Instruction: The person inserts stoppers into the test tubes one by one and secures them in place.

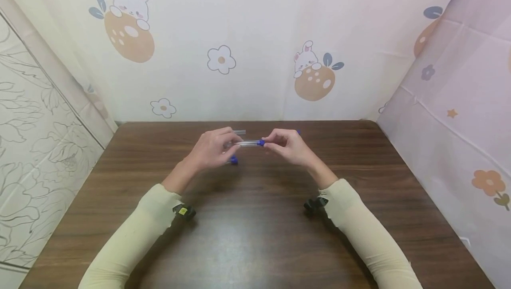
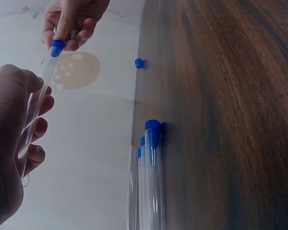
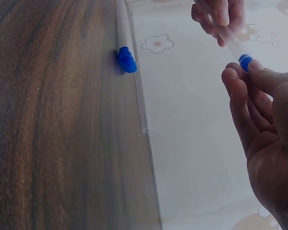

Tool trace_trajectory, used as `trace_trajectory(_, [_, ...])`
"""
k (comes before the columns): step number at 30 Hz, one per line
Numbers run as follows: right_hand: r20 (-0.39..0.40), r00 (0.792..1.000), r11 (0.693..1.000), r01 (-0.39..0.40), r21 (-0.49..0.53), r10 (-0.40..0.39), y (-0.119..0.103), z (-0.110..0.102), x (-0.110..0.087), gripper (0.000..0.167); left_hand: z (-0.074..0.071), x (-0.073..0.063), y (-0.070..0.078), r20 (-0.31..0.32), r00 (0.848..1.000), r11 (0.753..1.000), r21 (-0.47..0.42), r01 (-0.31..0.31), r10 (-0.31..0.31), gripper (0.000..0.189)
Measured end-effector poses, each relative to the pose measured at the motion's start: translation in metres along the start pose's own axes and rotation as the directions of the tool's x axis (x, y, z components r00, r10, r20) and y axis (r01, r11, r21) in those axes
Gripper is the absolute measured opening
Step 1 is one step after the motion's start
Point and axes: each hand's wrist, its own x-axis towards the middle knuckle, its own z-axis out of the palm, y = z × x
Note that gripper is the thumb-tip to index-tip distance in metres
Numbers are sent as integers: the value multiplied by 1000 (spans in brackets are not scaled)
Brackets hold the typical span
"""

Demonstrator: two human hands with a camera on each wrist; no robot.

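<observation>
My left hand (image 1: 215, 148) grips a clear test tube (image 1: 249, 143) above the table, its far end pointing to the right. At that end my right hand (image 1: 290, 146) pinches a blue cap (image 1: 261, 142) between thumb and fingertips. The left wrist view shows the cap (image 2: 57, 45) on the tube's mouth, and fingers wrapped along the tube (image 2: 36, 108). Whether the cap is fully seated I cannot tell. Below the hands lie several test tubes with blue caps (image 2: 153, 127), side by side, and an uncapped tube (image 2: 133, 187) beside them.
A loose blue cap (image 2: 138, 63) lies on the brown wooden table (image 1: 239, 218) near its far edge, behind my right hand. Patterned cloth (image 1: 255, 22) hangs behind the table and along its right side.
</observation>
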Motion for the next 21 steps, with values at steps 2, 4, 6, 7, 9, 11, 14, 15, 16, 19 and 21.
trace_trajectory(2, [-1, 1000, 1000, 5, 4, -5, 0, 0, 0, 10, 1, 0, 0, 5, 1000, 1000, 4, -8, 7, 11])
trace_trajectory(4, [-4, 1000, 1000, 8, -1, -8, 0, 1, 0, 9, 3, 0, 0, 12, 1000, 1000, 12, -13, 12, 12])
trace_trajectory(6, [-7, 1000, 1000, 10, -4, -10, 1, 2, 0, 9, 4, 0, 1, 18, 1000, 1000, 20, -16, 16, 12])
trace_trajectory(7, [-9, 1000, 1000, 16, -4, -16, 1, 2, 0, 9, 4, 0, 1, 21, 1000, 1000, 26, -17, 16, 12])
trace_trajectory(9, [-14, 1000, 1000, 22, -3, -22, 2, 3, 1, 9, 4, 0, 1, 15, 1000, 999, 33, -21, 21, 11])
trace_trajectory(11, [-20, 999, 1000, 29, -8, -29, 2, 3, 2, 8, 4, 0, 2, 8, 1000, 999, 38, -26, 26, 12])
trace_trajectory(14, [-32, 999, 1000, 30, -8, -30, 1, 2, 2, 8, 3, 1, 3, -4, 999, 999, 42, -34, 34, 12])
trace_trajectory(15, [-35, 999, 1000, 28, -9, -28, 0, 2, 2, 8, 3, 2, 4, -6, 999, 998, 43, -37, 37, 12])
trace_trajectory(16, [-35, 999, 1000, 25, -4, -25, 0, 2, 2, 8, 2, 2, 4, -8, 999, 998, 46, -39, 39, 12])
trace_trajectory(19, [-36, 999, 1000, 16, 10, -15, -1, 1, 3, 9, 1, 3, 6, -9, 999, 998, 54, -43, 43, 12])
trace_trajectory(21, [-33, 999, 1000, 12, 14, -11, -1, 1, 3, 9, 0, 3, 6, -8, 999, 997, 62, -43, 44, 12])
